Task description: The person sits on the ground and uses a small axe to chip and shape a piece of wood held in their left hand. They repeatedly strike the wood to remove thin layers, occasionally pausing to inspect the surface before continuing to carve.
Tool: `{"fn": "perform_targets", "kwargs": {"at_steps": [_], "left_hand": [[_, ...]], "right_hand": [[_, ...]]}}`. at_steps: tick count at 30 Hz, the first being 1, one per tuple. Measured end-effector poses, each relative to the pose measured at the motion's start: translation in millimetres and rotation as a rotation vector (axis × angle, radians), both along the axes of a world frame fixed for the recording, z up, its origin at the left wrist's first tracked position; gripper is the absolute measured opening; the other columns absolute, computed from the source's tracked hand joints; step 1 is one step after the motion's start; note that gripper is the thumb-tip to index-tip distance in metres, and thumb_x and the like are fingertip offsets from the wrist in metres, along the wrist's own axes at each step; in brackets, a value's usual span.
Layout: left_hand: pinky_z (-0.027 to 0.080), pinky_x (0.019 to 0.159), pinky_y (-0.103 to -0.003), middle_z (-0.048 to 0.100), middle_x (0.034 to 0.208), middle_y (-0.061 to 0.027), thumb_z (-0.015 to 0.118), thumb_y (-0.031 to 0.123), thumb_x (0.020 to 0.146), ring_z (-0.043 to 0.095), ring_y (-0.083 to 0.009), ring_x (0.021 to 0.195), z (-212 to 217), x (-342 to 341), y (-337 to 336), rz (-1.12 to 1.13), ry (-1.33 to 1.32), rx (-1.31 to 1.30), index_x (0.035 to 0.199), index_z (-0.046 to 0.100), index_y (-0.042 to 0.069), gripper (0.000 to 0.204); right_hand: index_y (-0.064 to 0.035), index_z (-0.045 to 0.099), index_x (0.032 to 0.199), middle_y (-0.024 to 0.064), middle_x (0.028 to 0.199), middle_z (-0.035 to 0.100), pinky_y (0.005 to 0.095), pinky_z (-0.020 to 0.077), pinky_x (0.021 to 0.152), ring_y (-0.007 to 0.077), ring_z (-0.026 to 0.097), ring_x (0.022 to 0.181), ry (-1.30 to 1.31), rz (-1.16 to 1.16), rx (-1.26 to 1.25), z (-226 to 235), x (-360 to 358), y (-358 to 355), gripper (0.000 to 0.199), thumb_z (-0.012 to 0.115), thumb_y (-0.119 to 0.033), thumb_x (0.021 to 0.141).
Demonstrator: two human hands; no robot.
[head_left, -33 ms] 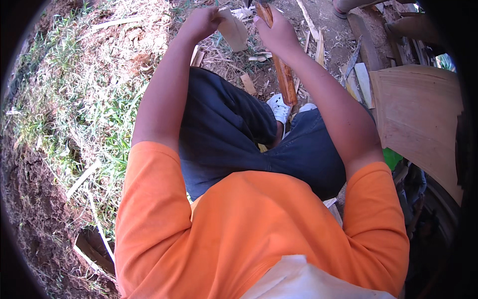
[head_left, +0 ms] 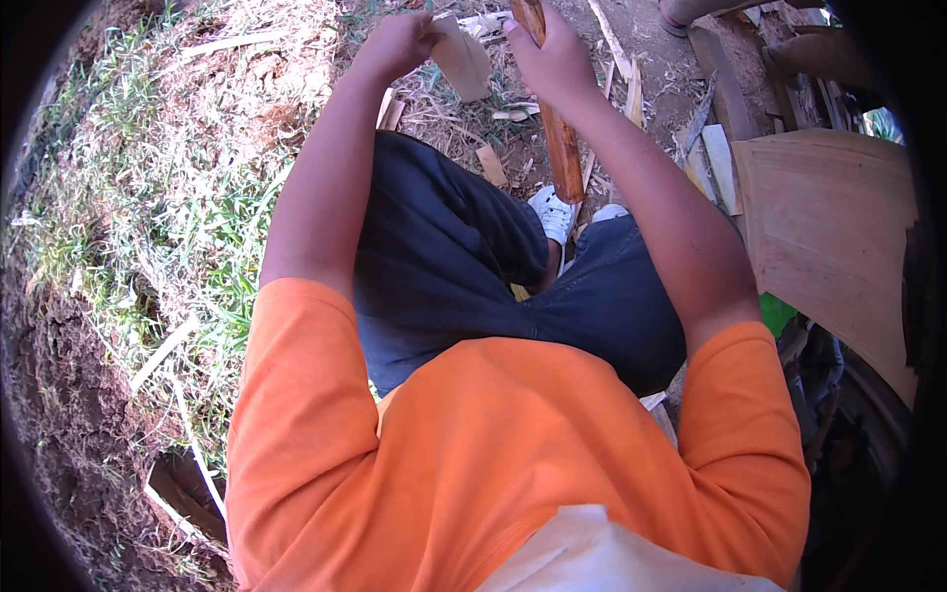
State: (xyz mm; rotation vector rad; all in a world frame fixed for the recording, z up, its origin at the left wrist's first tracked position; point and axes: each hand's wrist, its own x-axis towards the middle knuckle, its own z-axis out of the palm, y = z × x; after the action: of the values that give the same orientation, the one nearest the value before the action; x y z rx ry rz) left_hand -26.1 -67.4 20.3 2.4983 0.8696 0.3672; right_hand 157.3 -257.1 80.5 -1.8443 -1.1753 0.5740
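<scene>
At the near edge, the orange shirt is overlapped by a pale cloth, which is cut off by the view's lower edge. Beyond the dark blue trousers, one white shoe is partly shown, while a second shoe is mostly hidden by the right trouser leg.

The near end of a wooden handle is seen in front of the first shoe; whether the two are touching cannot be told. Its far end is cut off at the top.

The handle is wrapped in the closed right hand. To its left, a flat wood piece is pinched at its far end by the left hand, whose fingertips are poorly seen.

The handle is reddish brown, darkly streaked; the wood piece is pale.
</scene>
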Motion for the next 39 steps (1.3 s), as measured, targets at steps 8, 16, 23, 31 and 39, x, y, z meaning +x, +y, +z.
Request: {"fn": "perform_targets", "kwargs": {"at_steps": [8, 16, 23, 31, 39], "left_hand": [[0.057, 0.090, -0.045, 0.074, 0.110, -0.0224, 0.078, 0.019, 0.084, 0.071, -0.0389, 0.105, 29.7, 18.0, -15.5, -0.032, 0.089, -0.014, 0.125, 0.067, 0.000, 0.046], [0.056, 0.079, -0.048, 0.072, 0.094, -0.0235, 0.073, 0.018, 0.085, 0.071, -0.0415, 0.092, 15.9, 2.6, -10.6, 0.018, 0.065, -0.025, 0.103, 0.071, 0.003, 0.024], [0.056, 0.081, -0.045, 0.074, 0.100, -0.0202, 0.076, 0.020, 0.088, 0.072, -0.0362, 0.095, 9.8, 7.6, 3.7, -0.063, 0.094, -0.002, 0.111, 0.069, 0.002, 0.030], [0.055, 0.073, -0.050, 0.071, 0.088, -0.0258, 0.071, 0.021, 0.086, 0.070, -0.0444, 0.086, 12.5, -1.1, -6.6, 0.066, 0.056, -0.035, 0.092, 0.071, 0.002, 0.020], [0.054, 0.072, -0.051, 0.070, 0.086, -0.0258, 0.071, 0.021, 0.084, 0.069, -0.0456, 0.084, 4.0, 0.0, 3.2, 0.069, 0.028, -0.020, 0.089, 0.070, 0.002, 0.020]], "right_hand": [[-0.0004, 0.053, 0.135, 0.0190, 0.088, 0.069, 0.0443, 0.0586, 0.065, 0.0332, 0.071, 0.065, 0.012, 0.074, -0.253, -36.8, 1.3, -19.6, 0.051, 0.062, -0.036, 0.099], [-0.0008, 0.061, 0.124, 0.0200, 0.093, 0.073, 0.0456, 0.0583, 0.073, 0.0359, 0.073, 0.074, 0.001, 0.011, 0.002, 15.3, 6.4, -2.6, 0.047, 0.063, -0.040, 0.099], [-0.0027, 0.053, 0.131, 0.0118, 0.089, 0.066, 0.0331, 0.0562, 0.049, 0.0187, 0.069, 0.061, 0.258, 0.044, -0.410, -42.1, 1.4, -24.6, 0.042, 0.060, -0.032, 0.101], [-0.0038, 0.058, 0.131, 0.0191, 0.099, 0.070, 0.0398, 0.0555, 0.070, 0.0318, 0.072, 0.087, -0.098, -0.018, 0.170, -2.8, -5.3, -4.9, 0.041, 0.062, -0.028, 0.099], [-0.0014, 0.057, 0.126, 0.0115, 0.078, 0.068, 0.0345, 0.0560, 0.054, 0.0183, 0.066, 0.055, 0.288, 0.090, -0.244, -22.1, 0.9, -11.7, 0.044, 0.063, -0.036, 0.099]]}}
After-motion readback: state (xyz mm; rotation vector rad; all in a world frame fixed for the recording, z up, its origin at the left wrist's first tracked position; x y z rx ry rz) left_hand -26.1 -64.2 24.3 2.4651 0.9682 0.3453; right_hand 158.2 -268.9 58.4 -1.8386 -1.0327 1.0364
